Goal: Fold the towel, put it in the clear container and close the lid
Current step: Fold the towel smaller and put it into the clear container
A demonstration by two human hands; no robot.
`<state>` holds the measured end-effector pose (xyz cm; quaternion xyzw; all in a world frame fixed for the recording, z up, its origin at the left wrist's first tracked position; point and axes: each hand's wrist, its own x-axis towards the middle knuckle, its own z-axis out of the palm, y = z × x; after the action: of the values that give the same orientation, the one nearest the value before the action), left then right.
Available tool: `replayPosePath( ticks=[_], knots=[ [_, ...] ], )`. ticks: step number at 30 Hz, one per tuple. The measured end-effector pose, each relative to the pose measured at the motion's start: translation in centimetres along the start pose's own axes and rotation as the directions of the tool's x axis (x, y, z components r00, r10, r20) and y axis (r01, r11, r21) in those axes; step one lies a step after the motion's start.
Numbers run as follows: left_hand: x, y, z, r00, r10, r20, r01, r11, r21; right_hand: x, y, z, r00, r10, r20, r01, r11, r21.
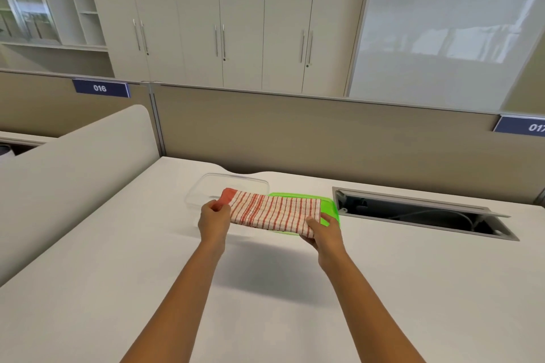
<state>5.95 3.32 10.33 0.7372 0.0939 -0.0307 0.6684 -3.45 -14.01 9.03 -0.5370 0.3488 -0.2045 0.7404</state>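
A folded white towel with red stripes (274, 212) is held flat above the white desk, stretched between both hands. My left hand (213, 219) pinches its left end, where a solid red edge shows. My right hand (323, 231) grips its right near corner. Behind and under the towel's left part sits the clear container (212, 188), open and hard to see against the desk. A bright green lid (331, 209) lies flat on the desk to the container's right, mostly hidden by the towel and my right hand.
An open cable hatch (424, 215) is sunk into the desk (295, 289) at the right. A beige partition (324, 138) closes the back edge, and a rounded white divider (73, 168) runs along the left side.
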Motion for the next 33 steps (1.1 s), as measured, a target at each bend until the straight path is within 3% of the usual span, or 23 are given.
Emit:
replayPosePath(
  ticks=[3,6,12,19,23,25,29,33],
  knots=[
    [1.1,1.6,-1.0,0.995,0.093,-0.037,-0.089,0.991,0.105,0.5,-1.3,1.3,0.998,-0.048,0.027,0.05,0.998,-0.045],
    [2.8,3.2,-1.7,0.976,0.208,-0.059,-0.191,0.958,0.212,1.4,-2.2,3.1,0.984,-0.162,0.069,0.174,0.958,-0.229],
    [6.5,4.6,-1.8,0.909,0.415,-0.045,-0.378,0.864,0.333,2.7,-3.8,7.8,0.896,-0.394,0.205,0.441,0.738,-0.511],
    [10.4,3.1,-2.1,0.924,0.381,-0.005,-0.353,0.861,0.366,5.3,-3.0,11.2,0.903,-0.245,0.354,0.422,0.665,-0.616],
    [12.2,1.6,-2.1,0.94,0.341,0.03,-0.322,0.851,0.415,6.5,-1.3,12.6,0.874,-0.196,0.444,0.47,0.568,-0.676],
    [12.8,1.2,-1.7,0.939,0.342,0.044,-0.325,0.833,0.449,7.1,-0.2,13.1,0.854,-0.185,0.486,0.515,0.434,-0.74],
    [13.5,0.0,-1.0,0.935,0.336,0.109,-0.335,0.746,0.575,7.2,1.0,13.3,0.786,-0.163,0.596,0.603,-0.008,-0.797],
    [14.0,-0.7,-0.5,0.946,0.291,0.142,-0.296,0.597,0.746,7.1,1.5,13.6,0.751,-0.187,0.633,0.561,-0.324,-0.762]
  ],
)
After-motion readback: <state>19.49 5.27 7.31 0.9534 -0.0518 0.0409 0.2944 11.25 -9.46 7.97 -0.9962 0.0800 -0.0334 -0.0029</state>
